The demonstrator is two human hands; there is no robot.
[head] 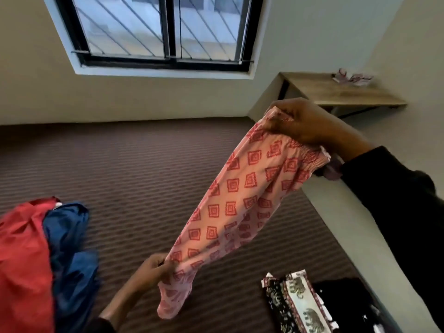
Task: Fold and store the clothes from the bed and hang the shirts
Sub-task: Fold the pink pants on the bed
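A pink garment with a red square print [237,207] hangs stretched in the air over the bed [144,169]. My right hand [305,123] grips its gathered waistband up high on the right. My left hand [153,270] pinches the lower end near the bottom middle. A red garment [21,255] and a blue garment [72,255] lie crumpled on the bed at the left. A folded black and white cloth with an elephant print [295,304] lies on the bed at the lower right, next to a black garment [346,299].
The bed has a brown striped cover and meets the wall under a barred window [168,30]. A pale ledge [348,227] runs along the bed's right side. A wooden shelf [341,92] at the back right carries a small patterned item [353,78].
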